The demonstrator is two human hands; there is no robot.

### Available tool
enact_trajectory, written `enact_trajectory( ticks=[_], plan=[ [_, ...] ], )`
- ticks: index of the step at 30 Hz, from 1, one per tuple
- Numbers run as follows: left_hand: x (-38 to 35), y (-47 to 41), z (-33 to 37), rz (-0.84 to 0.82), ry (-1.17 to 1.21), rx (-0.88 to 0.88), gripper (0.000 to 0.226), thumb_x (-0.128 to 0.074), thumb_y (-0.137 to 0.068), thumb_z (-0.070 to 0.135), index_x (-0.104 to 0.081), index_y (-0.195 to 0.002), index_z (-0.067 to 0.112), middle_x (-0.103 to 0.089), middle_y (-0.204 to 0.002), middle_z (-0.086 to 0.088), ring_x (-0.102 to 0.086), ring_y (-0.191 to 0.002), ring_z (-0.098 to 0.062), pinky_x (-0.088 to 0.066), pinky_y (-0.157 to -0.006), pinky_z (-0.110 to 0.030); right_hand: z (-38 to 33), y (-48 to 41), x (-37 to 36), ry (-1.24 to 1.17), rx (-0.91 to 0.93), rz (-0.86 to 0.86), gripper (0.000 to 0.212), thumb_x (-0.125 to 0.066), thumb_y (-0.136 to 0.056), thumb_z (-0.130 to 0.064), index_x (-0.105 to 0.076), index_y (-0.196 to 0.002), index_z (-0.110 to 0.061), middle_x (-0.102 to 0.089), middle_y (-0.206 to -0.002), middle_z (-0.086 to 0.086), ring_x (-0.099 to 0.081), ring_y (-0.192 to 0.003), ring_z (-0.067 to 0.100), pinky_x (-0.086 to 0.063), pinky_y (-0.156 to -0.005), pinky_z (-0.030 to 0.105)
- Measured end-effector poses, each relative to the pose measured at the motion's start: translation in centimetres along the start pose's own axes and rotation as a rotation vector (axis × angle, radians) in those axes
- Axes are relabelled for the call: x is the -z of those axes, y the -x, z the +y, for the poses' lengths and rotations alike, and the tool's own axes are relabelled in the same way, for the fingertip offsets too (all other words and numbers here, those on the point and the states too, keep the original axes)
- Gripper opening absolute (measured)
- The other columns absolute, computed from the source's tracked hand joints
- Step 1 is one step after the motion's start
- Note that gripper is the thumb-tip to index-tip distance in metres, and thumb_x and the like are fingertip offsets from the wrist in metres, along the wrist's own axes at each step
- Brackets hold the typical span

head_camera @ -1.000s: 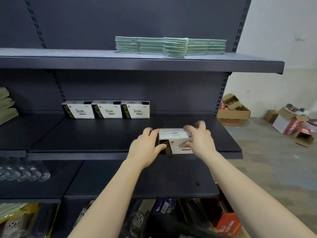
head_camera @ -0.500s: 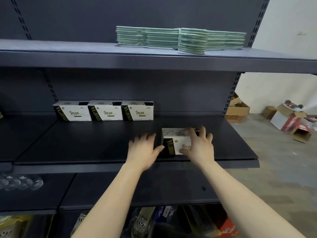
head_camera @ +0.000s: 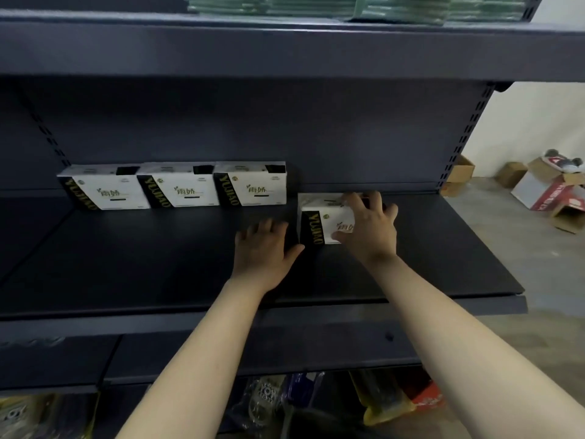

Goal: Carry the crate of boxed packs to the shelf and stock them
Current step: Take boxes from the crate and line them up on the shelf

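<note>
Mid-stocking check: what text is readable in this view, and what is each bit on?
"YUJIAO": black stripe on each of the three boxes in the row, and on the fourth box that the right hand grips.
"雨娇": white fronts of the row; half covered on the fourth box.
Fine print on those fronts: too small to read.
Print on the red and white carton and the packs below: blurred.

white boxed pack (head_camera: pixel 319 217) upright on shelf (head_camera: pixel 158 264), beside three matching packs (head_camera: pixel 177 186).
</note>
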State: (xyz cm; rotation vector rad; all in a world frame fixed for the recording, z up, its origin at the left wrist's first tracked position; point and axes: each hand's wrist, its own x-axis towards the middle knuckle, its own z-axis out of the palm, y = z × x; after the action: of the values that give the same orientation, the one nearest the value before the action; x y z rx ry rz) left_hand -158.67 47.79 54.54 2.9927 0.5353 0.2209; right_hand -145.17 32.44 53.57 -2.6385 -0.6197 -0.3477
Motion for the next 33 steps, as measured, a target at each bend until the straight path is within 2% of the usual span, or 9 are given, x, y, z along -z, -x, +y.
enact_trajectory(
  ticks=[9,22,25,28,33],
  plan=[
    [-2.5,-4.2,-1.7,0.051,0.010,0.004,0.060,-0.041,-0.095,0.057,-0.039,-0.144,0.022,-0.044,-0.141,-0.006,-0.044,-0.129,-0.027,-0.035,-0.102,-0.044,-0.8,-6.7,-2.8,-0.040,-0.015,-0.008,0.069,-0.081,-0.077,-0.033,-0.041,-0.133,-0.036,-0.026,-0.147,0.001,-0.031,-0.124,0.039,-0.041,-0.070,0.039],
    [-4.1,-6.4,-3.3,0.074,0.029,0.021,0.061,-0.036,-0.095,0.058,-0.034,-0.146,0.024,-0.039,-0.145,-0.002,-0.039,-0.133,-0.022,-0.031,-0.106,-0.042,-1.7,-11.3,-5.8,-0.023,0.022,0.026,0.068,-0.080,-0.078,-0.034,-0.039,-0.132,-0.039,-0.024,-0.149,0.003,-0.032,-0.124,0.040,-0.044,-0.065,0.037],
    [-4.0,-6.4,-3.7,0.075,0.026,0.022,0.062,-0.035,-0.096,0.059,-0.033,-0.146,0.024,-0.038,-0.145,-0.002,-0.039,-0.133,-0.021,-0.031,-0.106,-0.042,-1.7,-11.3,-6.0,0.013,0.024,0.036,0.069,-0.079,-0.077,-0.037,-0.038,-0.133,-0.038,-0.023,-0.150,0.003,-0.033,-0.122,0.041,-0.049,-0.075,0.042],
    [-3.9,-5.9,-3.6,0.077,0.027,0.020,0.061,-0.035,-0.096,0.059,-0.033,-0.146,0.024,-0.038,-0.145,-0.001,-0.039,-0.132,-0.021,-0.031,-0.106,-0.041,-1.9,-11.3,-5.7,0.066,0.011,0.027,0.071,-0.078,-0.077,-0.042,-0.035,-0.135,-0.040,-0.023,-0.150,0.004,-0.036,-0.120,0.042,-0.043,-0.092,0.051],
    [-3.2,-4.4,-3.1,0.077,0.049,0.014,0.061,-0.037,-0.095,0.058,-0.035,-0.146,0.024,-0.040,-0.144,-0.002,-0.041,-0.131,-0.022,-0.032,-0.105,-0.042,-1.5,-10.6,-4.5,0.102,0.038,-0.046,0.089,-0.081,-0.073,-0.042,-0.024,-0.142,-0.043,-0.019,-0.153,0.002,-0.033,-0.123,0.040,-0.040,-0.096,0.051]
  ],
)
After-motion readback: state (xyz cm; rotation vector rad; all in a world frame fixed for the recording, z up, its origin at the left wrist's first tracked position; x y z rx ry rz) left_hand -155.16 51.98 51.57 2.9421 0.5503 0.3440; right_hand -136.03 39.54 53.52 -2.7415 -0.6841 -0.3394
